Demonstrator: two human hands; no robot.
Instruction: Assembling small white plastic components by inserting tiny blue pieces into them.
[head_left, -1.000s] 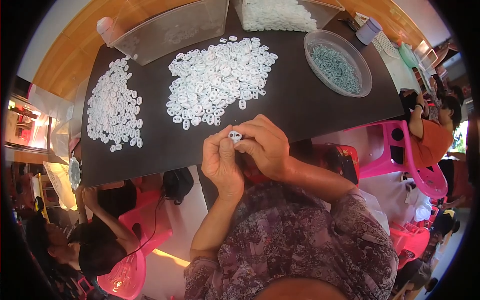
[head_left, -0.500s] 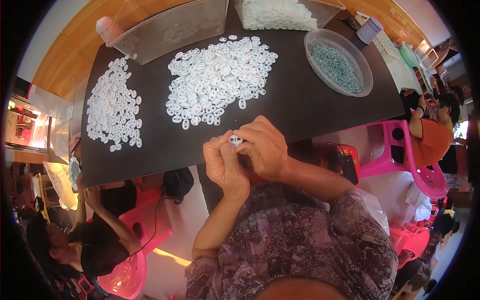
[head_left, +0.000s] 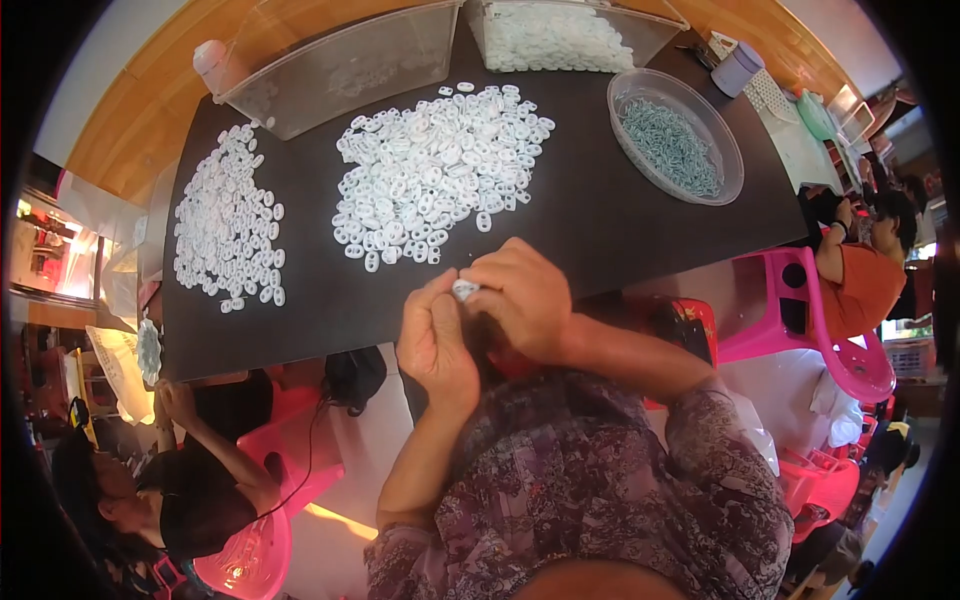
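Note:
In front of my chest, just past the table's near edge, a small white oval plastic piece with holes [head_left: 464, 289] sits between my two hands. My right hand [head_left: 524, 298] pinches it between thumb and curled fingers. From the other side my left hand [head_left: 436, 335] has its fingers closed against the piece's left end, and its fingertips are partly hidden. Beyond the hands lies a large pile of similar white oval pieces [head_left: 435, 170]. A smaller pile of white pieces [head_left: 225, 225] spreads over the left of the dark table [head_left: 580, 180].
A round clear bowl [head_left: 735, 185] of thin metal pins or screws stands at the right. Two clear bins, one empty-looking bin [head_left: 350, 75] and one bin of white pieces [head_left: 660, 45], line the far edge. Seated people [head_left: 205, 510] [head_left: 865, 275] are at either side, near pink chairs [head_left: 770, 300].
The left hand has shifted slightly left and down. The white piece has turned between the fingers, so its holed face shows less. The whole view has tilted slightly.

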